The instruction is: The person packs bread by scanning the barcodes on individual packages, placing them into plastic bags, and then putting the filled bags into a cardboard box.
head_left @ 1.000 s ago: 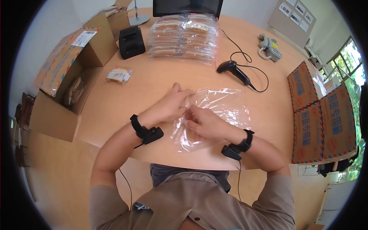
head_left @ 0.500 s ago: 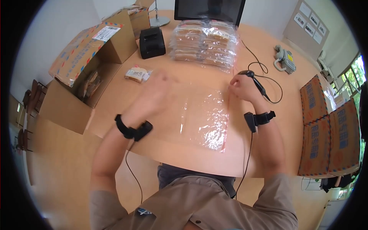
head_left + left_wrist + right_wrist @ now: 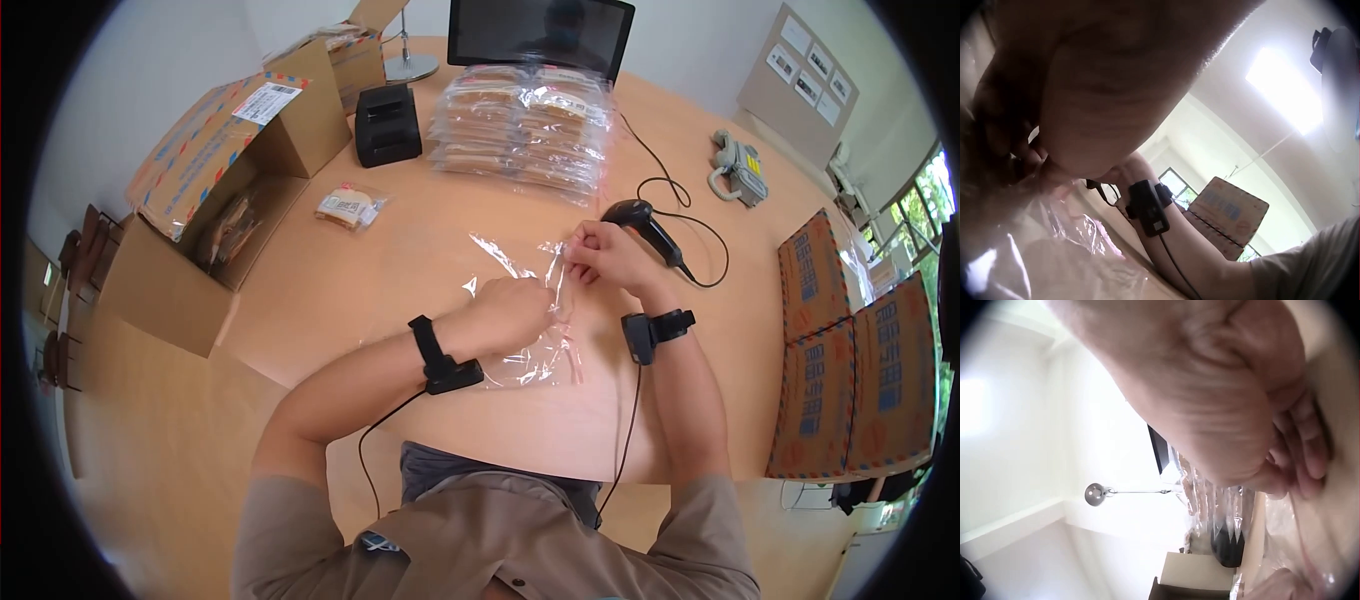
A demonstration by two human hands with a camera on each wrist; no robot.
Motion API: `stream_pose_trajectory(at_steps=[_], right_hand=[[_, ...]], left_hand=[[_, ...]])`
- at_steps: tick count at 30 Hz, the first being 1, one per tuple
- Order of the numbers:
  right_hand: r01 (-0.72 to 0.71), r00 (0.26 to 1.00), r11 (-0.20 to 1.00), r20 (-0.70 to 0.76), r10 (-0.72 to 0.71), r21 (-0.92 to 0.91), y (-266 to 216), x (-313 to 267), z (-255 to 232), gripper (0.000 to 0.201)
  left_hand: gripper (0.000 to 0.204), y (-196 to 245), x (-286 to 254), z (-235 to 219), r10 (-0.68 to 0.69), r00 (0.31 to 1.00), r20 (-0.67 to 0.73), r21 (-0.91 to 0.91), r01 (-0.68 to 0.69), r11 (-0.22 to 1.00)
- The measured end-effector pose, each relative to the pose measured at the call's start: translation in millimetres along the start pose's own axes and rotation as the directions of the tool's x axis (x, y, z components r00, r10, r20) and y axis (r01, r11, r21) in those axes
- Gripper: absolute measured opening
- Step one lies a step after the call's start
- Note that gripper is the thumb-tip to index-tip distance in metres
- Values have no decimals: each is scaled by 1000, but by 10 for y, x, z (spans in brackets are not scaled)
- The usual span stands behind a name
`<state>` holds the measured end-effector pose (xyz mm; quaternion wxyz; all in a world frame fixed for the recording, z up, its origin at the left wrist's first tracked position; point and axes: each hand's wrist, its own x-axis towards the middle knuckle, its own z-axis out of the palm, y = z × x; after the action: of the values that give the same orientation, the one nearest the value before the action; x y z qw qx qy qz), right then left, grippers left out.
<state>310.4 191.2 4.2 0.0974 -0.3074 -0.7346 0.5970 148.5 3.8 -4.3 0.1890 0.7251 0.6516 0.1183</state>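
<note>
A clear plastic bag (image 3: 520,372) with a pink edge strip lies on the table in front of the person. At its upper right corner the right hand (image 3: 612,258) pinches the edge between thumb and fingers, as the right wrist view also shows. Lower along the same edge, the left hand (image 3: 512,305) has its fingers curled on the film, back of the hand upward. Creased film (image 3: 1075,231) and part of the pink strip show below that hand in the left wrist view; its fingertips are in shadow there.
A black barcode scanner (image 3: 650,232) lies just beyond the right hand. Behind are stacked bagged packets (image 3: 520,135), a black device (image 3: 388,125) and a monitor (image 3: 540,35). One small packet (image 3: 350,207) lies left, near an open carton (image 3: 215,160). Printed cartons (image 3: 850,350) stand right.
The left hand went from the bag out to the left, then came across to the pink edge. The right hand moved to the upper right corner and stayed near there. The bag's edge is now bunched.
</note>
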Motion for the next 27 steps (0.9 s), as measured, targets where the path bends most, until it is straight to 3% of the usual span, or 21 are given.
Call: stream_pose_trajectory(at_steps=[4, 6, 9, 12, 13, 15, 19, 21, 22, 25, 27], right_hand=[[14, 1000, 999, 22, -13, -43, 44, 63, -16, 13], [13, 999, 999, 34, -15, 44, 58, 55, -41, 14], [22, 998, 992, 60, -30, 127, 127, 77, -88, 17], [15, 999, 995, 41, -19, 103, 86, 55, -46, 18], [15, 999, 994, 39, -19, 109, 91, 62, -38, 18], [10, 999, 996, 30, -13, 87, 96, 72, -31, 17], [22, 999, 999, 32, -24, 39, 111, 90, -8, 14], [32, 996, 996, -84, -25, 82, 137, 71, 32, 9], [42, 995, 995, -99, -33, 95, 151, 78, 43, 6], [35, 994, 997, -103, -28, 68, 81, 44, 56, 6], [43, 995, 996, -94, -35, 74, 96, 59, 52, 6]], left_hand=[[34, -50, -27, -66, 51, 998, 38, 25, -52, 998], [33, -21, -113, -103, 45, 998, -52, -52, -48, 997], [28, 20, -219, -234, 28, 996, -83, -11, -29, 1000], [24, 188, -342, -478, -13, 989, -145, 13, 15, 1000], [24, 178, -347, -472, -12, 990, -140, 17, 14, 1000], [21, 149, -357, -420, 45, 960, -278, 36, -36, 999], [27, 48, -299, -205, 31, 965, -259, 73, -12, 997], [35, 9, -370, -336, 197, 968, -158, -29, -204, 978], [40, -33, -382, -433, 123, 986, -109, -135, -137, 981], [39, -471, -347, -869, -25, 987, -158, -277, -20, 961], [29, -808, -441, -1148, -336, 893, -298, -232, 273, 933]])
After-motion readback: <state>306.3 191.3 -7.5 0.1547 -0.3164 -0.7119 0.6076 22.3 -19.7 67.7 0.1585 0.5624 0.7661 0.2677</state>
